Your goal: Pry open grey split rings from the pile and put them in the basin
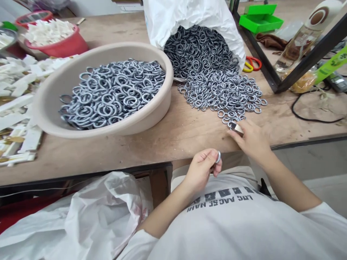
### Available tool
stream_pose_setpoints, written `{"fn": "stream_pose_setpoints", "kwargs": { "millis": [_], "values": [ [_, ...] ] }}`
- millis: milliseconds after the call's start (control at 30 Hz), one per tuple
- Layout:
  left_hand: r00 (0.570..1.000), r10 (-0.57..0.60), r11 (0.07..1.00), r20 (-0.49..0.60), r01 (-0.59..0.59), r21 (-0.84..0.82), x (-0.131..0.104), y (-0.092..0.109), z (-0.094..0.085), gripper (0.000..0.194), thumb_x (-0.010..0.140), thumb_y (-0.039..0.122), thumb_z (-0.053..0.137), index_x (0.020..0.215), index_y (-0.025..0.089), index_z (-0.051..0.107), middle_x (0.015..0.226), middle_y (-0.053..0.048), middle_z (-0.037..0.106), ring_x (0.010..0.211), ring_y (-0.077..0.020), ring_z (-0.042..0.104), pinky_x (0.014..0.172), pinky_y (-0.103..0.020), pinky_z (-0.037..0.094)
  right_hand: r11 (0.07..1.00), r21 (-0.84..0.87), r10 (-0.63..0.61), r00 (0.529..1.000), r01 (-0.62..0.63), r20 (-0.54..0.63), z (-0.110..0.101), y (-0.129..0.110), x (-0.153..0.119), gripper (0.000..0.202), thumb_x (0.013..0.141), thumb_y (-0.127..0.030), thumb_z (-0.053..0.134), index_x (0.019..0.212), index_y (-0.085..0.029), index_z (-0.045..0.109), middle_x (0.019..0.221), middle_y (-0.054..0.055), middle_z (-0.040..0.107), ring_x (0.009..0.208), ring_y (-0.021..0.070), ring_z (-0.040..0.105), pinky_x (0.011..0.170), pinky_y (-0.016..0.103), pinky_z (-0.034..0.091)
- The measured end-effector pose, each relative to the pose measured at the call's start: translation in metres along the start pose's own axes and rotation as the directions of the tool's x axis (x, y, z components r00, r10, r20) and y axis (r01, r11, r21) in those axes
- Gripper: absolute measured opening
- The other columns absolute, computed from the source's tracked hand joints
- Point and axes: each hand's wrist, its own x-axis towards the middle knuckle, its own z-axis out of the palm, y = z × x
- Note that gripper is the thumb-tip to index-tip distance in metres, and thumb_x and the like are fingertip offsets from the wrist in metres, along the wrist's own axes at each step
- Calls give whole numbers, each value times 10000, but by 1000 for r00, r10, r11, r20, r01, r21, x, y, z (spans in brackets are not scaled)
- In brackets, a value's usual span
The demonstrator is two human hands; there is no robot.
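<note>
Above my lap, in front of the table's edge, my left hand (202, 168) pinches a grey ring (218, 156) between thumb and fingers. My right hand (253, 141) rests by the table's front edge, closed on a small flat piece (237, 128), part dark and part pale, whose kind I cannot make out. That piece sits right at the near tip of a heap of loose grey rings (222, 90). The heap spreads out from the mouth of a white sack (187, 12) lying on its side, full of darker-looking rings. A large beige basin (130, 128) holds many more grey rings.
White plastic parts (20, 108) cover the table (108, 153) at left, near a red bowl (65, 45) of white pieces. A black metal frame (276, 86), red-and-yellow-handled scissors (252, 64), a green box (260, 23) and a bottle (303, 39) stand right. A white bag (89, 216) hangs below.
</note>
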Motion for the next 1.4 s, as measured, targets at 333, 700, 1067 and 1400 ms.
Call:
{"fn": "stream_pose_setpoints", "kwargs": {
  "millis": [333, 700, 1067, 1400],
  "values": [
    [996, 70, 993, -57, -75, -89, 8, 23, -1, 371, 796, 391, 691, 1038, 143, 558, 955, -84, 632, 630, -129, 594, 474, -208, 513, 621, 767, 2, 978, -164, 208, -14, -19, 2, 325, 984, -462, 544, 873, -156, 547, 730, 15, 500, 640, 121, 439, 587, 271, 342],
    [999, 49, 992, -22, -52, -117, 13, 5, 10, 513, 828, 603, 677, 840, 154, 429, 649, 42, 311, 472, -13, 259, 413, -117, 188, 574, 801, -186, 980, 170, -75, 1, -60, -34, 82, 882, -148, 664, 898, -173, 588, 785, 3, 519, 715, 102, 481, 634, 250, 367],
    [994, 73, 997, 81, -70, -35, 9, 1, 9, 477, 880, 591, 605, 814, 154, 425, 579, 39, 326, 447, -28, 249, 415, -143, 166, 469, 881, -150, 988, 52, 22, -3, -51, -29, 220, 864, -224, 702, 1068, -189, 628, 873, 20, 603, 731, 112, 556, 656, 255, 442],
    [990, 139, 989, -28, -140, -52, 10, 0, 6, 505, 864, 590, 634, 771, 155, 397, 583, 37, 324, 463, -26, 229, 424, -140, 185, 779, 562, -357, 934, 280, 29, -21, -43, -31, 242, 1002, -337, 504, 861, -153, 571, 754, 24, 520, 688, 123, 484, 636, 285, 328]
  ]
}}
